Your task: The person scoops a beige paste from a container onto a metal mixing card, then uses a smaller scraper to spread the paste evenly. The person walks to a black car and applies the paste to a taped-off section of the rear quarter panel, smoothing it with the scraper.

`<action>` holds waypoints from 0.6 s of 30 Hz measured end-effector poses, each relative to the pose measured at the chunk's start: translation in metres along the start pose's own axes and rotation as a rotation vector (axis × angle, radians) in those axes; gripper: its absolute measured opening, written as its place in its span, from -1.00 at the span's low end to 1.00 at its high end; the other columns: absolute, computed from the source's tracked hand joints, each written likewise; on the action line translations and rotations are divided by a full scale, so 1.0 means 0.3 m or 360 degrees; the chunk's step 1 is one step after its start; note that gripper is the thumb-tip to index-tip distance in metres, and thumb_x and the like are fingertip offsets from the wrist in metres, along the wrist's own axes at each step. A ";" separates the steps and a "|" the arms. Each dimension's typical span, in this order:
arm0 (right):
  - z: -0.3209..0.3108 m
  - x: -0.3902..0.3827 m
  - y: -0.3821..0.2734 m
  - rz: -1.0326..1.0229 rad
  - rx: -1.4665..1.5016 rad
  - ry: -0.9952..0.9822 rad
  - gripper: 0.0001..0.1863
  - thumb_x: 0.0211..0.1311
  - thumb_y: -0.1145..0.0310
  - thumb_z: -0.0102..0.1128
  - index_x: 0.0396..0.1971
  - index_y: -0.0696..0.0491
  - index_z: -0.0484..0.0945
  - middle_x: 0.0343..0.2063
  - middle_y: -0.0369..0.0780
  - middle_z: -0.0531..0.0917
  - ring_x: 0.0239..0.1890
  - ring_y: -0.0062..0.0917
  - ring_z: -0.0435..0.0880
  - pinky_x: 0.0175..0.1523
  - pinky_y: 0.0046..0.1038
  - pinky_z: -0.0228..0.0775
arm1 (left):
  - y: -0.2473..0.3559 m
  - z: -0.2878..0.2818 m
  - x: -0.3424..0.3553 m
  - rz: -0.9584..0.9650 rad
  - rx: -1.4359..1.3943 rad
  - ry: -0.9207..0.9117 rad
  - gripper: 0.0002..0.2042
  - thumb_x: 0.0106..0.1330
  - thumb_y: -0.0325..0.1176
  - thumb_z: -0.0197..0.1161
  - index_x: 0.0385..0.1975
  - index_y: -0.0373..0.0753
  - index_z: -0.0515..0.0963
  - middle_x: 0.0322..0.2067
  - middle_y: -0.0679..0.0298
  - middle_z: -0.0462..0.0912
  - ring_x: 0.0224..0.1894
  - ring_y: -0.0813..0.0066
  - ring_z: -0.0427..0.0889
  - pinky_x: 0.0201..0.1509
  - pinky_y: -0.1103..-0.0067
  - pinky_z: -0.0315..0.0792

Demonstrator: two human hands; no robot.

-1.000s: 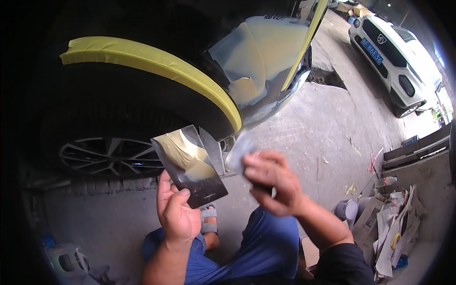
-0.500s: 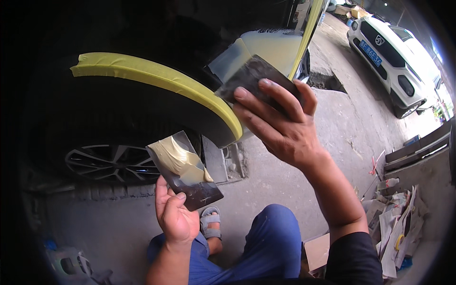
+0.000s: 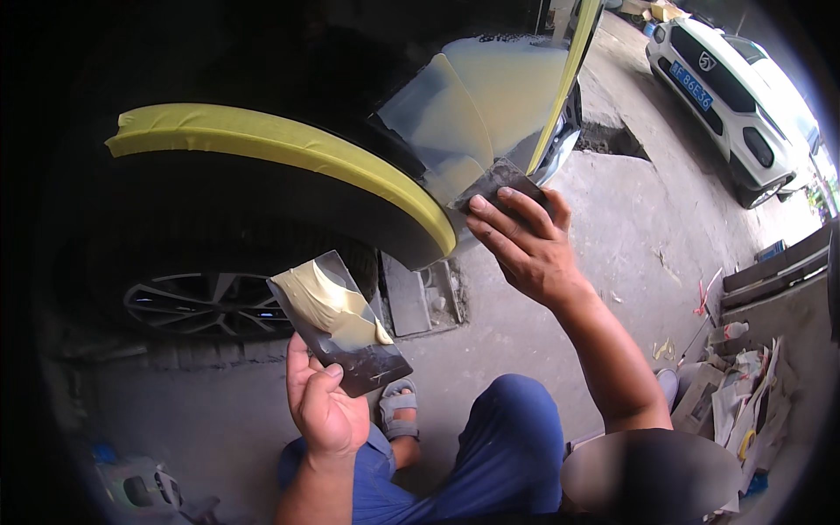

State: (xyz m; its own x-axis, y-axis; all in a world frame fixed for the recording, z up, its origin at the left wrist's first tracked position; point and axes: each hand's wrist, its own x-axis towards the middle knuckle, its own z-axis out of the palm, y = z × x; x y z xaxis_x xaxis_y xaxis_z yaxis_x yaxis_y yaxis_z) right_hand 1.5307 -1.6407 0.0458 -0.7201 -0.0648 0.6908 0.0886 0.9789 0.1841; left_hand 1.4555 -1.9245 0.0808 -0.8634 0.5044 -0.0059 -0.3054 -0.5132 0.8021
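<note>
From the head view, our left hand (image 3: 325, 409) grips a flat mixing board (image 3: 339, 322) smeared with pale filler (image 3: 328, 306), held upright near our knee. Our right hand (image 3: 522, 248) presses a dark spreader (image 3: 499, 182) flat-fingered against the black car's filler patch (image 3: 477, 109), just beside the yellow masking tape (image 3: 289, 153).

White car (image 3: 735, 96), scrap pile (image 3: 744, 402), drain grate (image 3: 420, 293).

Open air between the hands; taped wheel arch (image 3: 289, 149) blocks above.
</note>
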 end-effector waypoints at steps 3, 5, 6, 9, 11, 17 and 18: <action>0.025 -0.043 0.006 0.0065 0.0039 -0.0006 -0.63 0.10 0.35 0.19 -0.03 -0.22 0.57 0.16 -0.53 0.50 0.22 -0.56 0.36 0.29 -0.17 -0.02 | -0.011 0.007 0.001 0.0009 0.0031 0.0040 -0.38 0.07 -0.52 -0.05 0.26 -0.38 0.16 0.11 0.04 0.43 0.17 0.23 0.43 0.31 0.30 0.28; 0.035 -0.070 -0.004 0.0134 0.0069 0.0004 -0.64 0.09 0.37 0.20 -0.06 -0.20 0.59 0.14 -0.51 0.52 0.20 -0.55 0.39 0.26 -0.18 0.03 | -0.016 0.017 0.003 -0.0016 0.0021 0.0016 -0.39 0.08 -0.52 -0.05 0.26 -0.38 0.17 0.11 0.05 0.43 0.17 0.24 0.43 0.31 0.30 0.28; 0.030 -0.081 -0.020 0.0179 0.0073 0.0013 -0.63 0.06 0.41 0.21 -0.07 -0.15 0.59 0.12 -0.47 0.54 0.18 -0.52 0.41 0.25 -0.23 0.04 | -0.018 0.022 0.004 -0.0027 0.0016 0.0005 -0.39 0.08 -0.52 -0.05 0.25 -0.37 0.18 0.11 0.06 0.43 0.17 0.24 0.43 0.31 0.30 0.28; -0.060 -0.087 -0.150 0.0506 0.0665 0.0202 -0.52 -0.07 0.58 0.22 -0.02 0.05 0.55 0.07 -0.23 0.58 0.17 -0.38 0.44 0.20 -0.29 0.18 | -0.013 0.012 0.005 -0.0111 -0.0043 -0.0076 -0.40 0.08 -0.53 -0.05 0.24 -0.37 0.19 0.14 0.05 0.42 0.18 0.24 0.43 0.32 0.32 0.26; -0.174 -0.068 -0.249 0.0556 0.1755 0.0292 -0.42 -0.09 0.64 0.20 0.08 0.14 0.50 0.08 -0.04 0.55 0.19 -0.18 0.43 0.29 -0.21 0.19 | -0.017 0.006 -0.002 -0.0149 -0.0090 -0.0086 -0.40 0.08 -0.54 -0.06 0.24 -0.37 0.19 0.15 0.05 0.42 0.18 0.23 0.43 0.33 0.33 0.25; -0.145 -0.124 -0.247 0.0276 0.1495 -0.0063 -0.47 -0.20 0.57 0.26 -0.06 0.02 0.59 0.07 -0.30 0.59 0.09 -0.40 0.53 0.10 -0.31 0.25 | -0.009 0.016 0.015 -0.0059 -0.0224 -0.0204 -0.41 0.07 -0.57 -0.07 0.23 -0.36 0.21 0.13 0.05 0.43 0.19 0.22 0.42 0.33 0.32 0.27; -0.147 -0.106 -0.223 0.0261 0.1161 0.0000 -0.49 -0.18 0.57 0.25 -0.07 -0.02 0.59 0.06 -0.31 0.59 0.05 -0.45 0.54 0.10 -0.32 0.19 | 0.003 0.020 0.015 -0.0032 -0.0204 -0.0215 -0.41 0.06 -0.56 -0.07 0.22 -0.36 0.22 0.12 0.05 0.44 0.18 0.21 0.43 0.32 0.31 0.28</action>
State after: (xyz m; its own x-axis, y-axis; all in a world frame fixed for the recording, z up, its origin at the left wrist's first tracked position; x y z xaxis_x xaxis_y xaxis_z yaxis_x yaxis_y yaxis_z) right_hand 1.5782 -1.7127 0.0423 -0.7369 0.0930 0.6696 -0.2844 0.8560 -0.4318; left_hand 1.4536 -1.9185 0.0851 -0.7974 0.5999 0.0658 -0.3785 -0.5820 0.7197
